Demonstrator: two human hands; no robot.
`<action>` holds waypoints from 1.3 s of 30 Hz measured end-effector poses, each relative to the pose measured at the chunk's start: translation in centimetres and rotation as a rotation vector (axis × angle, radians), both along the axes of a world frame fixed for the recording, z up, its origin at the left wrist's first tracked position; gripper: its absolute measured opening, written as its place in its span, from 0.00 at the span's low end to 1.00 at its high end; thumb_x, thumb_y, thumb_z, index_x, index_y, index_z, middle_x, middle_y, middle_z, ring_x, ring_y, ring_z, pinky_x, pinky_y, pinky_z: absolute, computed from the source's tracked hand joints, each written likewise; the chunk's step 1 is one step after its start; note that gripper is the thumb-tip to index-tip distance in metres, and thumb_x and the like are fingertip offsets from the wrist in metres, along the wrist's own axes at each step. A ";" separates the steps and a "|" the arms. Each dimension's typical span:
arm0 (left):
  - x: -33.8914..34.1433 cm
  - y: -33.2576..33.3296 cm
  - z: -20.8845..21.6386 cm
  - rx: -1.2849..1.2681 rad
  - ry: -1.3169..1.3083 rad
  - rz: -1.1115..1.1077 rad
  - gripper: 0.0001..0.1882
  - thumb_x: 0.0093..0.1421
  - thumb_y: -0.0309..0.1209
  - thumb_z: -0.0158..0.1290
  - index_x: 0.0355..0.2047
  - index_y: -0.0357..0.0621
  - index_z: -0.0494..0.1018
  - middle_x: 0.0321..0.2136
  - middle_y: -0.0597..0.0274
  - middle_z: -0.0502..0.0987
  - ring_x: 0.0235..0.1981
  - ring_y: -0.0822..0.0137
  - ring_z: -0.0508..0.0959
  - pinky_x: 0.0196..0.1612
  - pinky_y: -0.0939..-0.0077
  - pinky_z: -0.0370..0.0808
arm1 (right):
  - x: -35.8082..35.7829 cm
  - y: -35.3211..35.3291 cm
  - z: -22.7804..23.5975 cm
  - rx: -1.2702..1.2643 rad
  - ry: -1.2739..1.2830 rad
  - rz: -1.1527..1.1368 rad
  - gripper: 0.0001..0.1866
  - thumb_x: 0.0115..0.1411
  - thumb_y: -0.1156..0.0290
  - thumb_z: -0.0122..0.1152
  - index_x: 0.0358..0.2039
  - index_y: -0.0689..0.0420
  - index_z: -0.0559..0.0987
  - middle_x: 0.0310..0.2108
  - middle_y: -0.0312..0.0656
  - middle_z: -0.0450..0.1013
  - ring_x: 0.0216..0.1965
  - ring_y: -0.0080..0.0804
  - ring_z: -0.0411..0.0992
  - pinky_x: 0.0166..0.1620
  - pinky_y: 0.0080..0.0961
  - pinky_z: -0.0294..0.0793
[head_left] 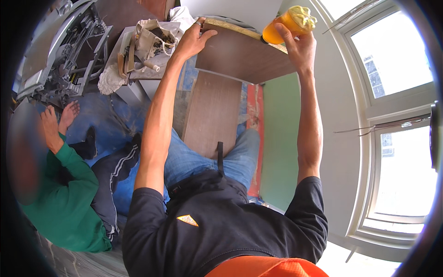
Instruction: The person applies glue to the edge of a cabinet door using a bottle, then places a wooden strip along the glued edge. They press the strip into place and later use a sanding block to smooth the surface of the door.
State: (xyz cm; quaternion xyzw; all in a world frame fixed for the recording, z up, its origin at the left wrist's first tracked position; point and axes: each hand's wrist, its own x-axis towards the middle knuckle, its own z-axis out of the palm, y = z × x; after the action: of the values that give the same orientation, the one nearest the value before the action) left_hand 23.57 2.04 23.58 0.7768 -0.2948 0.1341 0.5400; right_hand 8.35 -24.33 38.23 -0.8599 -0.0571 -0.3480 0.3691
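Note:
A brown wood-look board (244, 55) stands raised in front of me, its pale raw edge (230, 27) uppermost. My left hand (191, 40) grips the board's left end, thumb on the brown face and fingers over the far side. In my right hand (302, 48) is an orange squeeze bottle (285, 25) with crumpled yellow wrapping around its upper end. The bottle tilts so that its dark tip meets or nearly touches the board's edge toward the right; contact is unclear. Below, another long brown board (214, 104) extends toward my legs.
At left, a person in a green top (69, 198) sits or crouches with both hands raised near a metal machine (69, 51). A small table (173, 32) bears a canvas tool bag (154, 39) and a rag (110, 79). A green panel (281, 138) and windows (392, 55) are at right.

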 end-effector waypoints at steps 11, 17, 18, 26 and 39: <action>1.1 -0.8 -1.1 -0.038 -0.135 0.051 0.37 0.65 0.48 0.60 0.60 0.26 0.66 0.53 0.32 0.76 0.59 0.41 0.75 0.58 0.60 0.73 | -2.2 -6.4 0.3 0.295 -0.031 0.073 0.28 0.61 0.54 0.72 0.49 0.67 0.78 0.40 0.47 0.81 0.42 0.36 0.82 0.45 0.35 0.86; 0.6 -0.7 -0.9 -0.016 -0.165 0.088 0.38 0.65 0.49 0.60 0.60 0.26 0.66 0.54 0.32 0.76 0.59 0.41 0.75 0.59 0.60 0.72 | -0.6 -7.3 0.2 0.459 0.008 0.079 0.36 0.62 0.44 0.67 0.55 0.65 0.74 0.49 0.49 0.75 0.49 0.40 0.80 0.44 0.36 0.87; 0.4 -0.6 -0.9 0.000 -0.131 0.079 0.39 0.66 0.49 0.60 0.61 0.25 0.65 0.55 0.32 0.75 0.60 0.42 0.74 0.60 0.61 0.71 | -0.2 -7.2 0.0 0.480 0.017 0.080 0.37 0.61 0.43 0.68 0.55 0.64 0.74 0.49 0.49 0.75 0.49 0.39 0.80 0.44 0.35 0.87; 0.7 -0.6 -1.2 -0.041 -0.169 0.084 0.38 0.65 0.50 0.60 0.61 0.28 0.67 0.52 0.32 0.77 0.57 0.41 0.76 0.58 0.60 0.73 | 0.4 -5.9 -0.9 0.429 0.014 0.067 0.35 0.61 0.46 0.69 0.54 0.64 0.75 0.47 0.48 0.77 0.45 0.37 0.81 0.42 0.33 0.86; 0.5 -0.3 -0.2 -0.030 -0.121 0.019 0.32 0.65 0.46 0.61 0.57 0.31 0.70 0.44 0.41 0.81 0.45 0.47 0.82 0.48 0.64 0.77 | 1.2 -0.2 0.3 -0.143 0.065 -0.046 0.26 0.60 0.53 0.72 0.49 0.61 0.82 0.39 0.43 0.83 0.43 0.31 0.81 0.49 0.31 0.80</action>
State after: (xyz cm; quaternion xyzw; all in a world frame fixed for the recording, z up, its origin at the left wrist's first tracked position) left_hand 24.12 1.76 23.40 0.7619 -0.3175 0.1904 0.5315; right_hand 9.58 -24.57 38.55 -0.8960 -0.0503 -0.3234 0.3001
